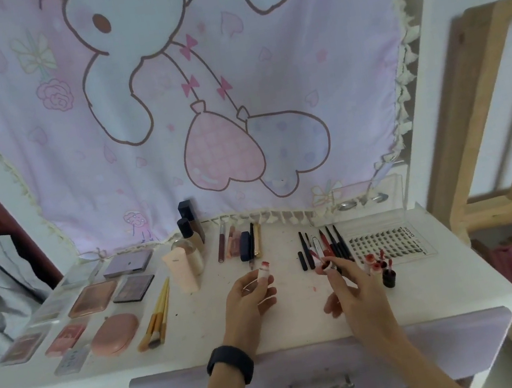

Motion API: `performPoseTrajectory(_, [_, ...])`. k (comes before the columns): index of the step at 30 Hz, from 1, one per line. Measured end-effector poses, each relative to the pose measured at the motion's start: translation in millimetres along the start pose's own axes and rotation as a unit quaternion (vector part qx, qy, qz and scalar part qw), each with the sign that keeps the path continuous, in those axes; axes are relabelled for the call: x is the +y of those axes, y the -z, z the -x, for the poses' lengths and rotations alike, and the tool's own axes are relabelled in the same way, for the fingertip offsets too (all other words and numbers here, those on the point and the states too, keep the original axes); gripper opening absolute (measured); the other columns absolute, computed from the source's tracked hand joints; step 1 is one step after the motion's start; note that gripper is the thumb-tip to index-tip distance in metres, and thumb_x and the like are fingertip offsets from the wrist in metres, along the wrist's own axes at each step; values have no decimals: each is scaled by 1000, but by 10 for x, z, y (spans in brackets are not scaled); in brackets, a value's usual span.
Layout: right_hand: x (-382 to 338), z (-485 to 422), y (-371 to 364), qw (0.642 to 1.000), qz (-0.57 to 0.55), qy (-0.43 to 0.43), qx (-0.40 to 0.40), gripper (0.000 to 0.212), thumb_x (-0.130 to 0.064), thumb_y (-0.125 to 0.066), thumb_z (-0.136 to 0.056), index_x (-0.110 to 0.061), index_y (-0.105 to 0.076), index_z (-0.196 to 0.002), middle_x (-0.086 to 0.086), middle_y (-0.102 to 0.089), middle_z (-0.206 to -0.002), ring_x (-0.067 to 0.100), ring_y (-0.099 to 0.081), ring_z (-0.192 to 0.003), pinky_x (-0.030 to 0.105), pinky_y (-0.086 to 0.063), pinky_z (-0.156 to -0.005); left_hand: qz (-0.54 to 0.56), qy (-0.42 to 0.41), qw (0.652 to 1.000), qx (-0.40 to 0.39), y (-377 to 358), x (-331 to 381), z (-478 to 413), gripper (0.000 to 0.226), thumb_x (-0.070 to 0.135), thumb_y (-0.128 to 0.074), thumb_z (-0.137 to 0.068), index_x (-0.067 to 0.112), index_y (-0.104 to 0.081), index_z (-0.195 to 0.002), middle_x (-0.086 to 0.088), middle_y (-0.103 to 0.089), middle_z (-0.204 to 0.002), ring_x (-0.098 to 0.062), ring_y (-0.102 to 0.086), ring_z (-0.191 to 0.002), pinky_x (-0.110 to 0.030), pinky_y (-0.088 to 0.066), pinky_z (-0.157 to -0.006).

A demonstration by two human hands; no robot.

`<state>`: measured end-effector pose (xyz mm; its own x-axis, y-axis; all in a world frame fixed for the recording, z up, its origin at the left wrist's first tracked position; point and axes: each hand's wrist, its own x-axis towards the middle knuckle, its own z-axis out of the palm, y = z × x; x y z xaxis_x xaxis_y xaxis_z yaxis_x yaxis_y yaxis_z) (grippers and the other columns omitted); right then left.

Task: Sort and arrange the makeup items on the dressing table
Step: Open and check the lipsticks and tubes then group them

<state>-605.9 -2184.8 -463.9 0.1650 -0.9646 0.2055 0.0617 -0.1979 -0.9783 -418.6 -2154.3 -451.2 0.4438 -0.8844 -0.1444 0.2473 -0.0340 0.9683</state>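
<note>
Evidently light, stiff and slick, the small lip tube (264, 272) sits mid-frame above the surface (297, 321), the left hand (252, 299) curled round its barrel, the right hand (350, 290) pinching what looks like its cap (327, 265); hold the barrel, clear of the red tip.

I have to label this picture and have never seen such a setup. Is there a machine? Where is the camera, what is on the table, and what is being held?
There is no machine. A person works with bare hands, filmed by one wide-angle camera worn on the head and looking down. The white dressing table carries eyeshadow palettes, makeup brushes, foundation bottles, pencils and a false-lash tray. The left hand holds a small open lip tube. The right hand pinches what looks like its cap.
</note>
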Motion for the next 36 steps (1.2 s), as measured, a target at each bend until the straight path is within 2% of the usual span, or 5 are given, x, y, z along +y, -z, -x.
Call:
performPoseTrajectory(8, [25, 458, 781, 999, 9, -19, 39, 25, -38, -60, -89, -27, -59, -111, -11, -75, -109, 27, -70, -59, 29, -58, -55, -197, -96, 973, -73, -436, -109, 321, 16, 29, -51, -103, 23, -58, -116, 12, -74, -102, 1, -66, -91, -19, -48, -78])
performPoseTrajectory(13, [143, 386, 1266, 989, 115, -13, 90, 15, -36, -66, -91, -39, -60, -104, -27, -71, -100, 0, -69, -86, 19, -54, -73, -255, -112, 950, -138, -858, -351, 560, 18, 37, -62, -96, 31, -53, -110, 12, -71, -108, 1, -63, -102, -18, -48, -84])
performPoseTrajectory(17, [161, 325, 1406, 965, 235, 31, 116, 26, -29, -73, -91, -50, -61, -101, -23, -66, -99, -6, -59, -93, 6, -44, -70, -343, -179, 917, -101, -1119, -508, 608, 20, 44, -68, -89, 44, -52, -101, 21, -60, -105, 2, -54, -103, -16, -42, -81])
performPoseTrajectory(24, [230, 164, 1334, 928, 360, 44, 88, 18, -47, -68, -90, -45, -67, -108, -33, -66, -97, 2, -46, -106, 32, -39, -93, -416, -212, 883, -55, -1267, -684, 557, 18, 53, -68, -86, 50, -52, -92, 30, -61, -86, -4, -52, -96, -38, -47, -88])
performPoseTrajectory(36, [332, 114, 1243, 895, 428, 63, 104, 22, -49, -73, -85, -33, -75, -101, -14, -66, -99, 14, -47, -102, 32, -28, -85, -473, -238, 848, -29, -1277, -737, 530, 29, 50, -71, -84, 29, -71, -103, 13, -49, -94, -11, -42, -100, -28, -42, -90])
